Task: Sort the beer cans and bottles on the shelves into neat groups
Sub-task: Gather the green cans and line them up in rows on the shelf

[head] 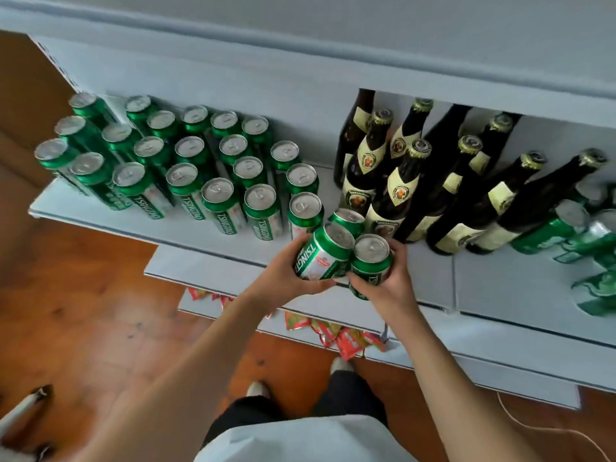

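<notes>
Left hand (286,270) grips tilted green can (325,253) at shelf (500,281) front edge, can at hand's 1 o'clock. Right hand (388,280) grips upright green can (370,261), at its 11 o'clock; cans touching. Third can (346,219) just behind, 12 o'clock. Brown bottles (433,181) at 2 o'clock.

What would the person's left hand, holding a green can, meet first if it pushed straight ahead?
Probably the third green aluminium can standing just beyond the left hand and its held green can, before the dark glass bottles; depth is uncertain.
</notes>
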